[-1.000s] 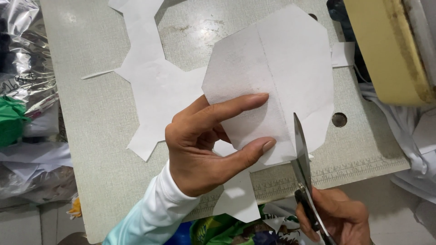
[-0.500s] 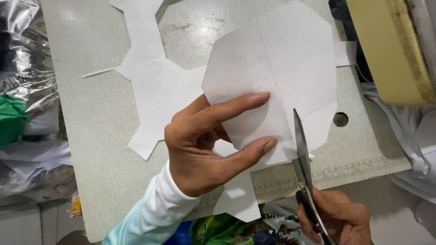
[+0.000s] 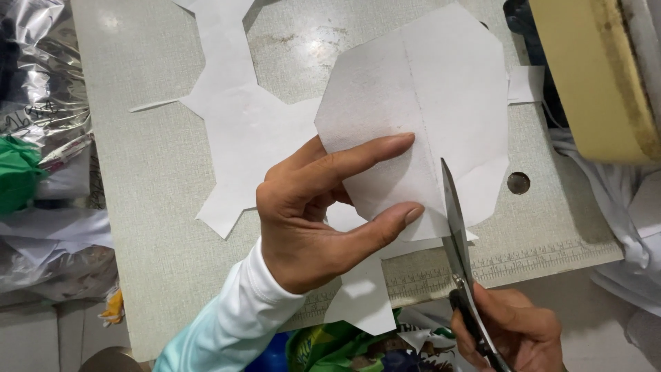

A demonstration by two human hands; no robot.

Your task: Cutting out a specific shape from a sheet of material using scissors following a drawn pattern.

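Head camera, looking down on a grey-green worktable (image 3: 158, 207) with a printed ruler strip along its near edge and a round hole (image 3: 518, 182) toward the right.

Left hand (image 3: 313, 220): pale long sleeve, fingers closed on a many-sided piece of white paper (image 3: 441, 89). Index finger lies flat across the top face of the sheet, thumb pinches up from the lower edge. Sheet held just above the table, a faint crease or line running down its middle.

Right hand (image 3: 513, 331): low at the frame's bottom right, wrapped around the dark handles of a pair of scissors (image 3: 458, 241). Blades point up and away from the body and read as one narrow sliver; I cannot tell if they are parted. The blade tip meets the lower right edge of the held sheet, just right of the thumb tip.

White paper offcuts (image 3: 241, 131) lie flat on the table under and to the left of the held sheet, irregular in outline with scooped-out edges; one tab hangs over the near table edge.

Surroundings: crinkled clear plastic wrap (image 3: 41, 76) and a green bundle (image 3: 17, 172) at far left; a beige machine body (image 3: 592, 76) at upper right, white cloth (image 3: 620, 200) beneath it; colourful packaging (image 3: 344, 348) below the table edge.
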